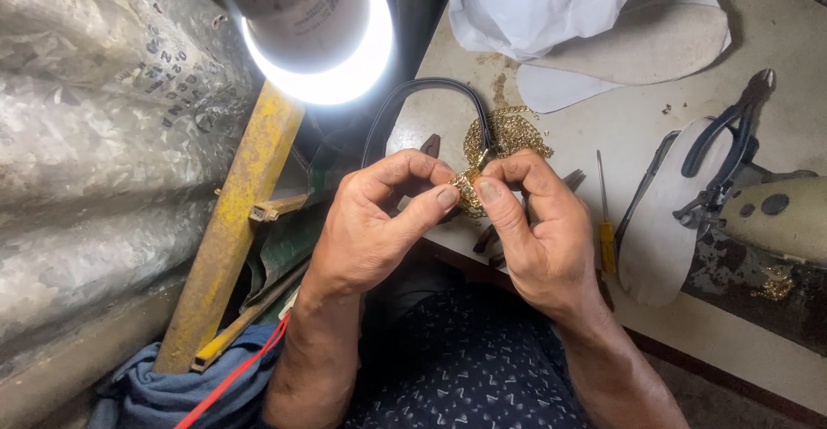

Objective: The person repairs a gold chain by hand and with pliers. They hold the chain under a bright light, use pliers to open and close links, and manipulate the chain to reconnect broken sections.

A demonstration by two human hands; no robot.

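My left hand [375, 222] and my right hand [538, 226] meet at the fingertips over the table's near edge. Together they pinch a small gold chain piece [469, 189] between thumbs and forefingers. A dark strap [412, 93] arcs up from this piece and loops back toward the left. Just behind the fingers lies a heap of gold chain [508, 132] on the table. Part of the gold piece is hidden by my fingertips.
A lit lamp [319, 28] hangs at top centre. On the pale table [775, 33] lie shoe insoles [663, 222], pliers [728, 149], a yellow-handled screwdriver [606, 222], a white bag [538, 3] and a sole form [775, 218]. A yellow metal post [233, 222] stands left, beside crinkled foil.
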